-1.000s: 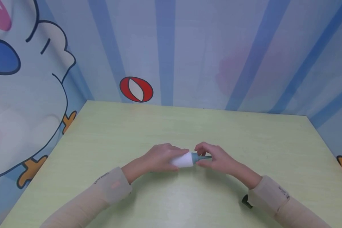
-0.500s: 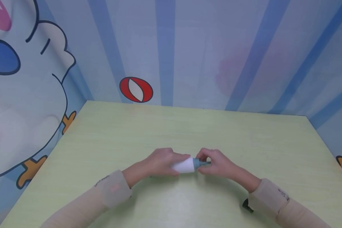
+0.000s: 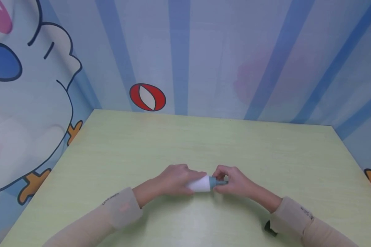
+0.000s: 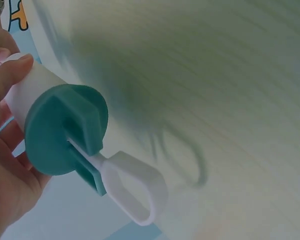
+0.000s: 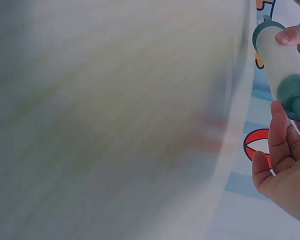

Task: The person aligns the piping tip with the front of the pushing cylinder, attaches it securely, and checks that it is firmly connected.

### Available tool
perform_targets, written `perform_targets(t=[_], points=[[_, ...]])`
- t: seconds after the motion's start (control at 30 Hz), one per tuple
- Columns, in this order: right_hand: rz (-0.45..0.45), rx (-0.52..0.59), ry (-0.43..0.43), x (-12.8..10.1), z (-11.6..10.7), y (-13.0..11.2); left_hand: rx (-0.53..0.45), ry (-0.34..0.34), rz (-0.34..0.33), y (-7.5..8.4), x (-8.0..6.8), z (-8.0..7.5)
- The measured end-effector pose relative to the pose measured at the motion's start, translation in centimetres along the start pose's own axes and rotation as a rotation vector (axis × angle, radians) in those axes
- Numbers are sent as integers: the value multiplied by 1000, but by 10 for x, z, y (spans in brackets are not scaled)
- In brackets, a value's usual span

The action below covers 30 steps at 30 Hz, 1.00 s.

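Note:
A white tube with teal ends, resembling a pastry syringe (image 3: 200, 184), is held level above the table, its nozzle (image 3: 221, 183) pointing right. My left hand (image 3: 174, 180) grips the white barrel, thumb on one side and fingers round the other. On the far end, the left wrist view has a teal cap (image 4: 42, 137) with two wings and a white loop handle (image 4: 159, 192) sticking out between them. With thumb and fingers my right hand (image 3: 236, 181) pinches the teal collar at the nozzle's base. The right wrist view shows these fingertips against the collar (image 5: 290, 90), partly cut off by the frame's edge.
The pale green table (image 3: 185, 140) extends under both hands. Striped blue walls (image 3: 216, 68) with cartoon pictures stand behind it and at both sides. A small black piece (image 3: 270, 228) shows beneath the right cuff.
Both hands and the syringe have come slightly lower in the head view, nearer to me. My right fingers have drawn in closer round the nozzle collar.

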State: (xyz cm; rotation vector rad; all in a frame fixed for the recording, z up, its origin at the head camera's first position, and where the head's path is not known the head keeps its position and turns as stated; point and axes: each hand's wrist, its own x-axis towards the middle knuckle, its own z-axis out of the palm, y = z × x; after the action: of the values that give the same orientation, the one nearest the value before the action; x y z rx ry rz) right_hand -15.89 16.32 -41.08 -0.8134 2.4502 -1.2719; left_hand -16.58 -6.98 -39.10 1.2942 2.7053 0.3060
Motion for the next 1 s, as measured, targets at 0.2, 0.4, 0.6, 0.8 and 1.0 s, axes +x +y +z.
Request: perform_targets(t=[0.2, 0.4, 0.6, 0.8, 1.0], points=[[1, -61, 36, 11, 0, -1, 57, 43, -2, -11, 0, -3], [24, -93, 64, 33, 1, 0, 61, 15, -82, -27, 6, -8], [31, -66, 78, 56, 1, 3, 60, 4, -138, -44, 10, -12], [50, -100, 90, 79, -1, 3, 67, 13, -174, -61, 14, -19], [101, -108, 105, 103, -1, 5, 67, 6, -220, -76, 20, -24]])
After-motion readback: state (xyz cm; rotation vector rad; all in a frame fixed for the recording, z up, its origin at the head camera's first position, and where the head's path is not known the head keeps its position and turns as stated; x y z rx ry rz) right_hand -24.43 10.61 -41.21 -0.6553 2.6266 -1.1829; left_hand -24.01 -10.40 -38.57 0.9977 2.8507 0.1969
